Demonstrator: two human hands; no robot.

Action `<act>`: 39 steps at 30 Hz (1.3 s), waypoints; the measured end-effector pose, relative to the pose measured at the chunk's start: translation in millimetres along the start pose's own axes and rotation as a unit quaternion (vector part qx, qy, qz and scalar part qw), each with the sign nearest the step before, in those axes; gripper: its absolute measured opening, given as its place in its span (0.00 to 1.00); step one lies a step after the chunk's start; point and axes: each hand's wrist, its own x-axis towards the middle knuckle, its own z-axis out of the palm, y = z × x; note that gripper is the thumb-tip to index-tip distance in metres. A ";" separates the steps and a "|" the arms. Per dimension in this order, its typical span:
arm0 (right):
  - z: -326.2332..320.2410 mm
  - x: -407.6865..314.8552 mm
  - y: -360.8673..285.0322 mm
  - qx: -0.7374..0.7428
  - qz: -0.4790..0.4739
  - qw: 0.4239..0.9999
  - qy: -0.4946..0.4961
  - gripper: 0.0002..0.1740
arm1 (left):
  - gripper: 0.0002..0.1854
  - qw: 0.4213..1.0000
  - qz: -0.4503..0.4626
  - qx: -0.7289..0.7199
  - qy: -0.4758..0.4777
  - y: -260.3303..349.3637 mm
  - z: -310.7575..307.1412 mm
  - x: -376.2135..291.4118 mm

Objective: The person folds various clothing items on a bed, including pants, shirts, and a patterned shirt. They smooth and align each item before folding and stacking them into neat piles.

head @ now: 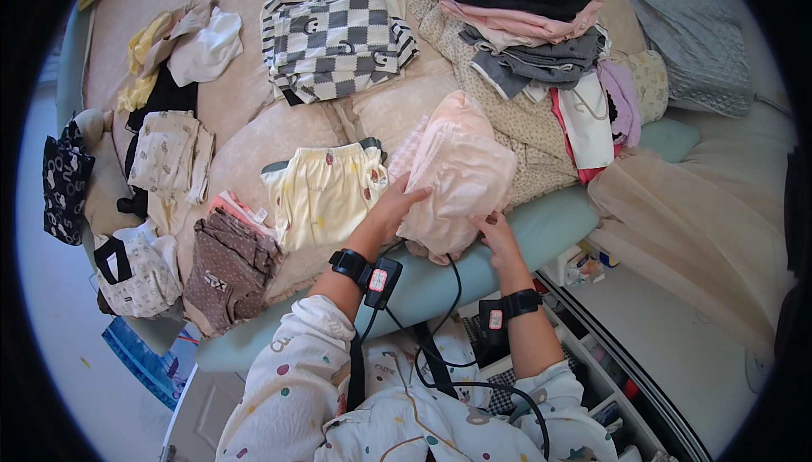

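A pale pink garment (466, 167) with a gathered edge lies at the bed's near side, between my hands. My left hand (396, 205) pinches its left edge, thumb on top. At its lower right edge, my right hand (498, 234) has its fingertips on the fabric; part of their grip is hidden. Pink checked cloth (406, 148) shows beneath the garment at the left. Just left of my left hand lie folded yellow shorts (320, 192) with small printed figures. Both my wrists wear black straps with cabled boxes.
Around these are a checkered garment pile (336, 37), brown dotted clothing (228, 272), a tall clothes stack (520, 18), and a white garment on a hanger (587, 119). The bed's pale green edge (545, 224) runs before me, above an open drawer (609, 373). Black cables hang between my arms.
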 end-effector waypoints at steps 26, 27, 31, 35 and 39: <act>-12.0 -60.2 -48.1 0.142 0.004 0.934 -0.327 0.23 | 0.33 0.993 0.037 -0.078 -0.084 85.3 41.0 -94.6; -9.2 -57.7 -47.1 0.151 0.008 0.925 -0.348 0.25 | 0.32 0.993 0.039 -0.067 -0.091 87.5 41.6 -100.5; 4.2 -47.2 -42.0 0.163 -0.015 0.902 -0.399 0.32 | 0.33 0.979 0.087 0.069 -0.170 97.7 36.8 -117.6; 18.1 -45.4 -33.3 0.222 0.033 0.885 -0.408 0.41 | 0.34 0.968 0.097 0.068 -0.219 97.7 32.3 -136.2; 17.5 -54.2 -27.3 0.363 -0.007 0.826 -0.431 0.47 | 0.34 0.960 0.076 0.078 -0.258 92.5 16.0 -149.4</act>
